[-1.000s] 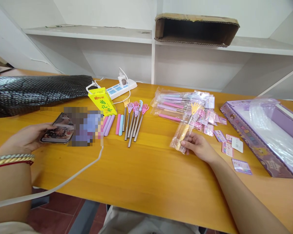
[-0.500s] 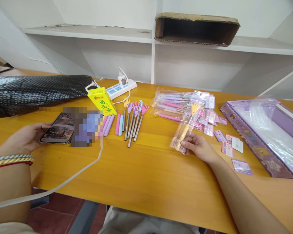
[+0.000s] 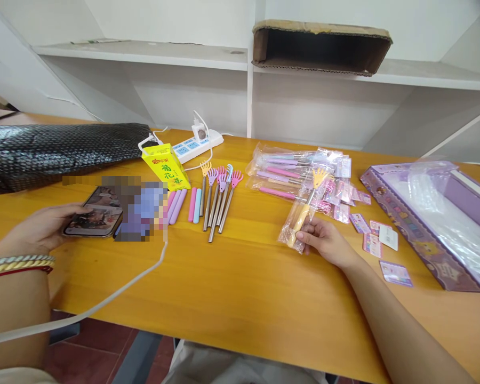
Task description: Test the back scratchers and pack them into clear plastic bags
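Observation:
My left hand (image 3: 52,226) is closed on a smartphone (image 3: 96,212) with its screen lit, tilted over the left of the table. A blurred patch covers what lies just right of the phone. My right hand (image 3: 320,240) grips a yellow back scratcher (image 3: 303,216) in a clear plastic bag, its claw pointing away from me. Behind it lies a pile of bagged back scratchers (image 3: 280,172) with pink, purple and blue handles. Between my hands are several metal rods with coloured claw heads (image 3: 220,200) and loose handle grips (image 3: 193,205) in pink, blue and purple.
A yellow tea carton (image 3: 167,168) and a white power strip (image 3: 200,145) stand at the back. Black bubble wrap (image 3: 64,154) lies at left. Small printed cards (image 3: 396,273) and a purple display box (image 3: 420,240) are at right. A cardboard box (image 3: 324,26) sits on the shelf.
The view has shifted very slightly. On the phone screen the picture looks a little different. Both hands keep the same hold in nearly the same places.

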Tool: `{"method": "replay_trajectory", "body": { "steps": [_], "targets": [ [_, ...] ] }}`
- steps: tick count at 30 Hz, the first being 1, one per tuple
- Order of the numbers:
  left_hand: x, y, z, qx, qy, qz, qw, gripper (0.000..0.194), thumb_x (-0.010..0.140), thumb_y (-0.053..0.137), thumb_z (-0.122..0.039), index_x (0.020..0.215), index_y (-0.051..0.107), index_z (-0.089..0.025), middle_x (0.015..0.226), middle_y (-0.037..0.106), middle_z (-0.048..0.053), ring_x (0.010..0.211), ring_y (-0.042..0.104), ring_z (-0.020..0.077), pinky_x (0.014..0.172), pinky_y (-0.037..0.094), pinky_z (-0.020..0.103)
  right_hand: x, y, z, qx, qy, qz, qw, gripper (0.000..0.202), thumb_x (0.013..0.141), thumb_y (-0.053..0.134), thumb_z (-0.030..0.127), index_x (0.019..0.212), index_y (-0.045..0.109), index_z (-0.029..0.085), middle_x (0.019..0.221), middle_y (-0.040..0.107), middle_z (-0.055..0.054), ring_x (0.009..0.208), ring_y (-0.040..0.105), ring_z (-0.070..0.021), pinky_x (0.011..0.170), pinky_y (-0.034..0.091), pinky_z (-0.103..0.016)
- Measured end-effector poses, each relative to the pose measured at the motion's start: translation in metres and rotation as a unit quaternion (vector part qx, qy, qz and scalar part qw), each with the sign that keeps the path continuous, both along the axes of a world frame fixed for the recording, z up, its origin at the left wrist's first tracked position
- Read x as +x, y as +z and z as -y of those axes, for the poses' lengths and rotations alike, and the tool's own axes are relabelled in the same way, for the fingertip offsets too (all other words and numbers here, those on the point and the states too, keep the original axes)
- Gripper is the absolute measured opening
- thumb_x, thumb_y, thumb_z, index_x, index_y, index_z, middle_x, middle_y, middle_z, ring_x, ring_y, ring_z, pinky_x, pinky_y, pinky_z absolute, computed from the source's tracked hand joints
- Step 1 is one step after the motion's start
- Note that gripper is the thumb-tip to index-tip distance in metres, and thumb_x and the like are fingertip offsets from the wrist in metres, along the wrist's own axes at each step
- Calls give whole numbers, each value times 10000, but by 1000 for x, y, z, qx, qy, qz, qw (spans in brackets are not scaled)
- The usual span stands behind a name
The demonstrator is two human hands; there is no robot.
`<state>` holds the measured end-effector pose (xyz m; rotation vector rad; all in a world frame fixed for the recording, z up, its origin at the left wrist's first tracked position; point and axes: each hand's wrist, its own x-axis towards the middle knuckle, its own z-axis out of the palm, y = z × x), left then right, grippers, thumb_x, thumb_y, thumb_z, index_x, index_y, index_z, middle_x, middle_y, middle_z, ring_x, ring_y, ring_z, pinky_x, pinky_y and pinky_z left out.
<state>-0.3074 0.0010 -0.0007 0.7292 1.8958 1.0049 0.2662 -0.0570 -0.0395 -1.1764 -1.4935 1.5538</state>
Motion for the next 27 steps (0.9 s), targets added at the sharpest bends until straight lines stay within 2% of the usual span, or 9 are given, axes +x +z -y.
{"method": "replay_trajectory", "body": {
  "steps": [3, 6, 11, 15, 22, 27],
  "targets": [
    [2, 1, 0, -31, 15, 44, 998, 264, 592, 541, -69, 844, 611, -101, 673, 661, 54, 545, 619, 188, 463, 542, 308, 0, 1, 0, 0, 0, 0, 1000, 278, 775, 618, 383, 904, 511, 161, 636, 557, 14, 501, 537, -104, 472, 455, -223],
    [2, 0, -1, -26, 21, 57, 998, 276, 588, 536, -61, 849, 609, -116, 669, 661, 39, 544, 617, 182, 465, 544, 305, 0, 1, 0, -2, -2, 3, 1000, 289, 771, 620, 394, 904, 509, 163, 638, 557, 13, 500, 535, -104, 471, 451, -224],
    [7, 3, 1, -31, 45, 61, 997, 252, 589, 532, -68, 820, 610, -132, 657, 657, 28, 525, 605, 174, 445, 534, 293, 1, -1, 0, -5, -4, 6, 1000, 291, 772, 618, 397, 878, 494, 156, 629, 536, 15, 502, 540, -107, 471, 452, -227],
    [7, 4, 0, -33, 45, 58, 997, 260, 589, 526, -64, 830, 607, -121, 645, 650, 33, 525, 605, 172, 460, 537, 291, 1, -1, 0, -4, -1, 11, 1000, 291, 776, 614, 396, 877, 490, 153, 624, 535, 15, 500, 539, -106, 473, 453, -227],
    [-5, -3, -1, -19, 35, 65, 997, 308, 621, 526, -80, 917, 608, -111, 667, 652, 35, 524, 593, 159, 489, 542, 298, 0, 1, 0, -8, -3, 11, 1000, 299, 772, 615, 409, 892, 499, 161, 635, 544, 10, 506, 530, -105, 473, 458, -230],
    [-1, 0, 1, 2, 40, 42, 998, 283, 622, 490, -85, 876, 614, -101, 640, 647, 39, 519, 589, 165, 477, 535, 294, -1, 1, 0, -12, 0, 15, 1000, 337, 766, 612, 435, 918, 500, 155, 646, 556, -1, 512, 531, -111, 473, 462, -234]
  ]
}}
